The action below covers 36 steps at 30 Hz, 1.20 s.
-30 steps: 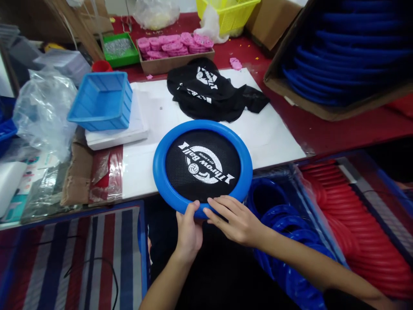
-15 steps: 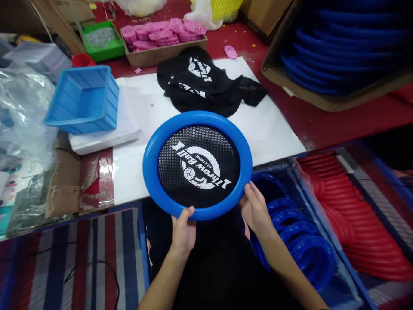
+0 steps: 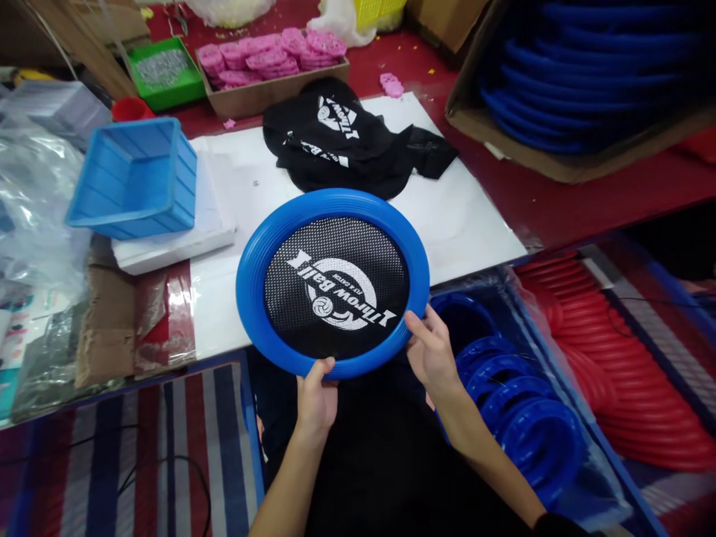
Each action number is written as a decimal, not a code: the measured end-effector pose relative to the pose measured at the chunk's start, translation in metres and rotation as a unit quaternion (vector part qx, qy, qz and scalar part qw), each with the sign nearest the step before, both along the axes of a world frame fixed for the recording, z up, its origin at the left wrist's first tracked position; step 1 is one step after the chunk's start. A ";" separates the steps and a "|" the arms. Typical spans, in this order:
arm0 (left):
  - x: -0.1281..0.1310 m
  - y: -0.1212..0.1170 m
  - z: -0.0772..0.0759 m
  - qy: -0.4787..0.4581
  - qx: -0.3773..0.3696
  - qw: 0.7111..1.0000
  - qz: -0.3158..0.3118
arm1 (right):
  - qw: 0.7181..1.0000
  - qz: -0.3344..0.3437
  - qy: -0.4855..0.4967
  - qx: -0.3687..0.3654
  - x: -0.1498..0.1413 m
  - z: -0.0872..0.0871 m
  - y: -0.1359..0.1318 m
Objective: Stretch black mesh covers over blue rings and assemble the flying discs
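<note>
A round throw-ball disc with a blue ring (image 3: pixel 250 280) and a black mesh centre (image 3: pixel 291 298) printed in white is held above the near edge of the white board (image 3: pixel 218 313). My left hand (image 3: pixel 318 399) grips its lower rim, thumb on top and fingers hidden underneath. At the lower right rim, my right hand (image 3: pixel 433 350) has its thumb on the ring and its fingers bent around the edge. Beyond the disc lies a heap of black printed mesh pieces (image 3: pixel 347 142).
At the left, a light blue bin (image 3: pixel 134 179) stands on a white box. Pink pieces fill a cardboard tray (image 3: pixel 274 89) at the back, beside a green tray (image 3: pixel 198 86). Blue rings (image 3: pixel 548 447) and red rings (image 3: pixel 632 380) lie low at the right; a carton (image 3: pixel 559 168) holds more blue rings.
My right thumb has moved onto the top of the ring. The disc sits slightly further left in view, as does the whole scene; both hands still hold it.
</note>
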<state>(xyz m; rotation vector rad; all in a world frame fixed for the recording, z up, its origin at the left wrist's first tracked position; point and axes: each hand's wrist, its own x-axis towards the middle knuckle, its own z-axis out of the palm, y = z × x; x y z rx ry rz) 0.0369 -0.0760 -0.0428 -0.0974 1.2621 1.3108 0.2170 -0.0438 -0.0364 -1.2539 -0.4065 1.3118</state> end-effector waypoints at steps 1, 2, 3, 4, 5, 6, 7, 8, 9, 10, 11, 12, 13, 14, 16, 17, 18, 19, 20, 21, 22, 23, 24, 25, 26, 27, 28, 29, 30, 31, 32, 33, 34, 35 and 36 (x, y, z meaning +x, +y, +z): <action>0.000 0.000 0.000 -0.001 0.003 1.000 -0.002 | 1.000 0.000 -0.007 0.003 0.001 -0.002 0.000; -0.001 0.001 -0.001 -0.001 0.006 1.000 -0.005 | 1.000 0.005 -0.014 0.005 0.003 -0.004 0.000; -0.003 0.001 -0.002 -0.001 0.007 1.000 -0.008 | 1.000 0.016 -0.021 0.004 0.006 -0.006 0.000; -0.005 0.002 -0.002 0.000 0.008 1.000 -0.012 | 0.999 0.028 -0.025 0.000 0.009 -0.007 0.001; -0.009 0.002 -0.003 0.003 0.008 1.000 -0.018 | 0.999 0.039 -0.028 -0.004 0.014 -0.008 0.002; -0.013 0.001 -0.004 0.008 0.008 1.000 -0.026 | 0.998 0.046 -0.029 -0.009 0.018 -0.008 0.003; -0.019 0.001 -0.006 0.015 0.006 0.999 -0.036 | 0.998 0.049 -0.029 -0.012 0.023 -0.008 0.005; -0.026 0.000 -0.008 0.022 0.003 0.999 -0.048 | 0.998 0.048 -0.028 -0.015 0.027 -0.007 0.007; -0.032 -0.001 -0.010 0.031 -0.001 0.998 -0.061 | 0.998 0.047 -0.030 -0.017 0.031 -0.007 0.009; -0.039 -0.001 -0.012 0.039 -0.006 0.996 -0.074 | 0.998 0.049 -0.033 -0.018 0.034 -0.007 0.010; -0.045 -0.002 -0.014 0.048 -0.012 0.995 -0.083 | 0.998 0.055 -0.038 -0.020 0.037 -0.007 0.011; -0.051 -0.003 -0.016 0.055 -0.018 0.994 -0.090 | 0.997 0.062 -0.043 -0.021 0.039 -0.009 0.011; -0.055 -0.003 -0.017 0.060 -0.023 0.994 -0.094 | 0.996 0.069 -0.046 -0.021 0.041 -0.011 0.011; -0.057 -0.003 -0.019 0.063 -0.025 0.993 -0.094 | 0.996 0.074 -0.047 -0.021 0.042 -0.013 0.011; -0.059 -0.003 -0.024 0.065 -0.018 0.994 -0.087 | 0.996 0.071 -0.046 -0.017 0.042 -0.020 0.010; -0.059 -0.002 -0.026 0.066 -0.011 0.994 -0.084 | 0.997 0.063 -0.048 -0.012 0.042 -0.023 0.009; -0.059 -0.001 -0.028 0.066 -0.002 0.995 -0.081 | 0.997 0.054 -0.053 -0.006 0.041 -0.026 0.009; -0.058 -0.001 -0.029 0.066 0.006 0.995 -0.078 | 0.997 0.045 -0.058 0.000 0.040 -0.028 0.008; -0.057 0.000 -0.031 0.066 0.011 0.995 -0.075 | 0.997 0.037 -0.063 0.006 0.039 -0.029 0.008; -0.057 0.000 -0.032 0.066 0.014 0.995 -0.073 | 0.997 0.032 -0.067 0.010 0.037 -0.030 0.007; -0.057 0.000 -0.032 0.064 0.014 0.995 -0.071 | 0.997 0.029 -0.069 0.013 0.036 -0.030 0.007; -0.057 0.000 -0.033 0.064 0.012 0.996 -0.068 | 0.997 0.029 -0.070 0.014 0.034 -0.029 0.006; -0.058 0.001 -0.033 0.063 0.011 0.996 -0.065 | 0.997 0.029 -0.072 0.016 0.033 -0.028 0.005; -0.060 0.001 -0.033 0.063 0.011 0.996 -0.063 | 0.997 0.030 -0.073 0.017 0.032 -0.027 0.005; -0.062 0.001 -0.032 0.063 0.010 0.996 -0.061 | 0.997 0.032 -0.074 0.018 0.032 -0.026 0.004; -0.065 0.002 -0.032 0.064 0.010 0.996 -0.058 | 0.996 0.039 -0.075 0.019 0.033 -0.025 0.004; -0.069 0.003 -0.032 0.065 0.009 0.996 -0.055 | 0.996 0.051 -0.075 0.020 0.034 -0.024 0.004; -0.073 0.004 -0.031 0.066 0.007 0.996 -0.053 | 0.995 0.070 -0.074 0.019 0.035 -0.024 0.004; -0.078 0.005 -0.029 0.068 0.004 0.996 -0.052 | 0.993 0.092 -0.071 0.016 0.037 -0.023 0.003; -0.082 0.007 -0.026 0.070 -0.002 0.996 -0.051 | 0.991 0.112 -0.068 0.011 0.038 -0.022 0.003; -0.086 0.007 -0.022 0.071 -0.009 0.996 -0.051 | 0.990 0.124 -0.063 0.006 0.039 -0.022 0.002; -0.087 0.008 -0.016 0.072 -0.017 0.996 -0.052 | 0.990 0.127 -0.059 0.000 0.038 -0.022 0.000; -0.087 0.008 -0.008 0.070 -0.025 0.996 -0.053 | 0.991 0.123 -0.053 -0.004 0.035 -0.022 -0.002; -0.084 0.008 0.002 0.065 -0.033 0.996 -0.053 | 0.992 0.114 -0.049 -0.006 0.031 -0.022 -0.004; -0.079 0.009 0.014 0.058 -0.038 0.996 -0.052 | 0.993 0.107 -0.048 -0.005 0.026 -0.021 -0.007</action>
